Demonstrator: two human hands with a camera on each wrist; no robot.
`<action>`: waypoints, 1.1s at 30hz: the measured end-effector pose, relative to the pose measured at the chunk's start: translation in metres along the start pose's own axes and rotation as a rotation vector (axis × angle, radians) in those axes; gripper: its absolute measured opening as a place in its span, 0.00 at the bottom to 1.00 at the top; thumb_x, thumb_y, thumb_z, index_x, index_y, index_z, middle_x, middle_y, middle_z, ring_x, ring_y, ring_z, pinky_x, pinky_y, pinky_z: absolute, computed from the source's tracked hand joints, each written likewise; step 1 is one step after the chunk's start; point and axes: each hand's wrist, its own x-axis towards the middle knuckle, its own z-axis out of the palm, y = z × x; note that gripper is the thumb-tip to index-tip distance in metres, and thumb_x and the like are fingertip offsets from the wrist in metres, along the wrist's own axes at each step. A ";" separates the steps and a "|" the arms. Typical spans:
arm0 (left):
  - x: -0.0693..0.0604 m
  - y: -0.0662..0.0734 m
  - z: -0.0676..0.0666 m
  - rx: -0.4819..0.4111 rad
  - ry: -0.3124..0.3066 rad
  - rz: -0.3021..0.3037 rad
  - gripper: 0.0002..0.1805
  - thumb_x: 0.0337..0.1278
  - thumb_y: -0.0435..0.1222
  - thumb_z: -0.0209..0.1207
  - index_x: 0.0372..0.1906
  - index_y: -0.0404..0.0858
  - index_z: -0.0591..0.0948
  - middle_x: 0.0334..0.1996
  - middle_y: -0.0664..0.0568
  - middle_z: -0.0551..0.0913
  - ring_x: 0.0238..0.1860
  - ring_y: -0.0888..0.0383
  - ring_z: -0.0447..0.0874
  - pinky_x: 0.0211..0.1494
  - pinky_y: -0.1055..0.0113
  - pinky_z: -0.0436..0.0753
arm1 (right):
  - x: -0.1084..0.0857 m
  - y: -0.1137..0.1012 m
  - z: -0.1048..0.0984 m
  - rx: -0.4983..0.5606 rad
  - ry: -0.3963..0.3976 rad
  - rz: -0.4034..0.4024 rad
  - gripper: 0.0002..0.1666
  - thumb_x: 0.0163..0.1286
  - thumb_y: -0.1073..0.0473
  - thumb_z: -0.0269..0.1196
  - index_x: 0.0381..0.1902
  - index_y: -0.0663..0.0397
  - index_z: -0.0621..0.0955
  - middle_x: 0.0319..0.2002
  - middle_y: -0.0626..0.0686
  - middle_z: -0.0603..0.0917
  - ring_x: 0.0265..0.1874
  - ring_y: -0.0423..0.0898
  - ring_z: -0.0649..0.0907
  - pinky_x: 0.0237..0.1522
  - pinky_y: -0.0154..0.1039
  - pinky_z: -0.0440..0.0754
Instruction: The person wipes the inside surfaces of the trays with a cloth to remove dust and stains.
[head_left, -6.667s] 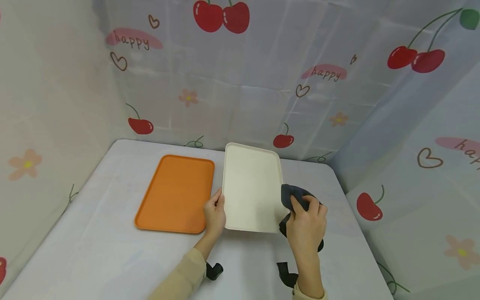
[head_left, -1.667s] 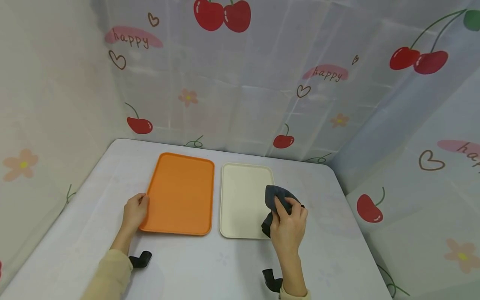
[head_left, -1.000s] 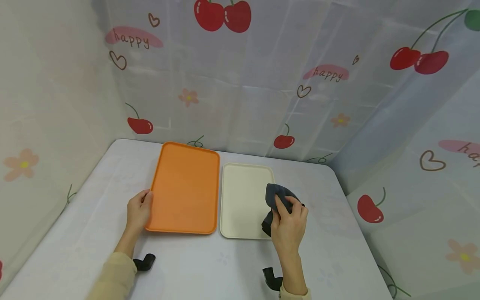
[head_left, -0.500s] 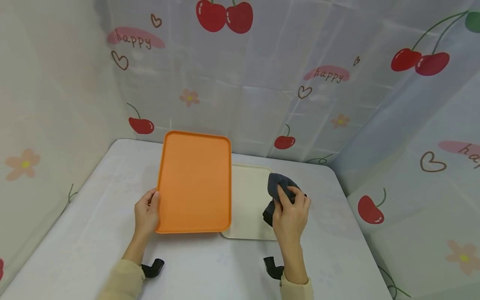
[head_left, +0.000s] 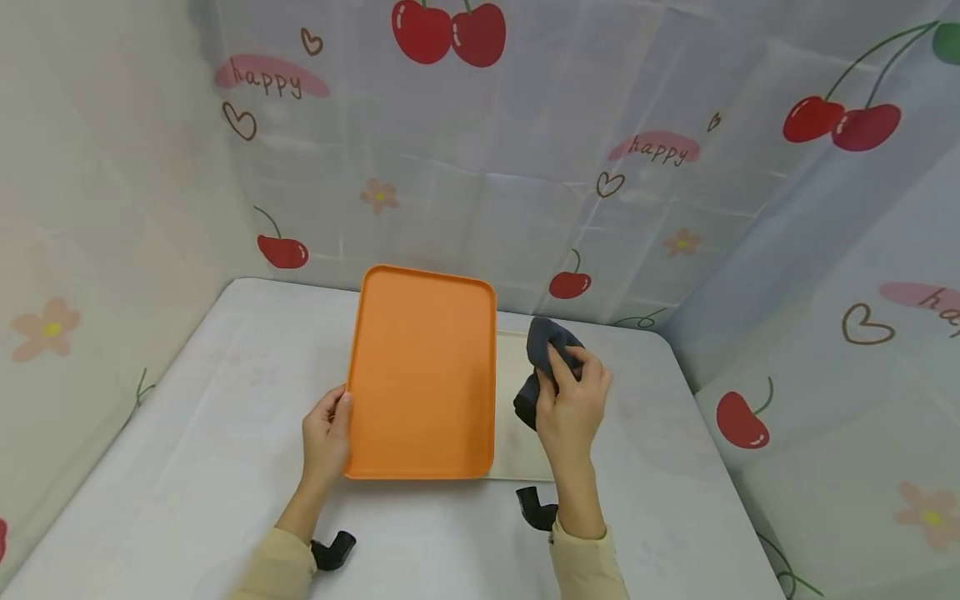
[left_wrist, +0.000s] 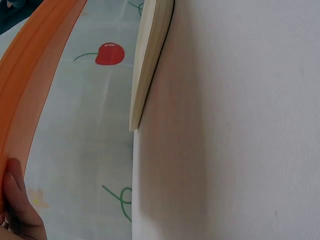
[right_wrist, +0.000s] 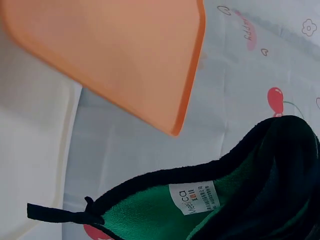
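My left hand (head_left: 327,435) grips the left edge of an orange tray (head_left: 423,375), which is lifted off the table and tilted up, its flat inside facing me. In the left wrist view the thumb (left_wrist: 22,200) lies along the tray's rim. A bunched dark grey-blue towel (head_left: 551,350) is pinched in my right hand (head_left: 576,404), just right of the orange tray and apart from it. The right wrist view shows the towel's green inner face (right_wrist: 142,212) and a white label (right_wrist: 195,197). Partly hidden behind both, a cream tray (head_left: 517,454) lies on the table.
A white cloth covers the table (head_left: 225,467). Behind and at both sides hang white curtains (head_left: 480,225) printed with cherries and hearts. Black wrist mounts (head_left: 333,552) stick out from the sleeves.
Earlier my left hand held the cream tray, which now lies on the table. The orange tray has been lifted and moved right over the cream one. My right hand has risen slightly with the towel.
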 end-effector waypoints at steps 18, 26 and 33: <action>-0.014 0.010 0.029 -0.088 -0.052 0.045 0.16 0.72 0.32 0.51 0.54 0.23 0.79 0.42 0.33 0.84 0.32 0.70 0.75 0.35 0.80 0.76 | 0.045 -0.028 0.033 -0.180 -0.132 -0.015 0.16 0.63 0.64 0.68 0.50 0.57 0.86 0.49 0.65 0.79 0.43 0.62 0.73 0.39 0.53 0.78; -0.020 0.021 0.040 -0.112 -0.038 0.103 0.14 0.69 0.26 0.51 0.51 0.21 0.79 0.37 0.32 0.83 0.30 0.68 0.72 0.33 0.80 0.74 | 0.054 -0.028 0.051 -0.256 -0.235 0.034 0.17 0.66 0.63 0.65 0.53 0.55 0.85 0.52 0.64 0.77 0.46 0.61 0.72 0.37 0.52 0.76; -0.024 0.019 0.045 -0.173 -0.040 0.225 0.14 0.69 0.27 0.51 0.50 0.21 0.80 0.33 0.33 0.83 0.28 0.69 0.73 0.30 0.79 0.76 | 0.062 -0.027 0.058 -0.310 -0.268 0.106 0.17 0.67 0.62 0.63 0.53 0.56 0.84 0.53 0.65 0.76 0.48 0.61 0.71 0.36 0.52 0.75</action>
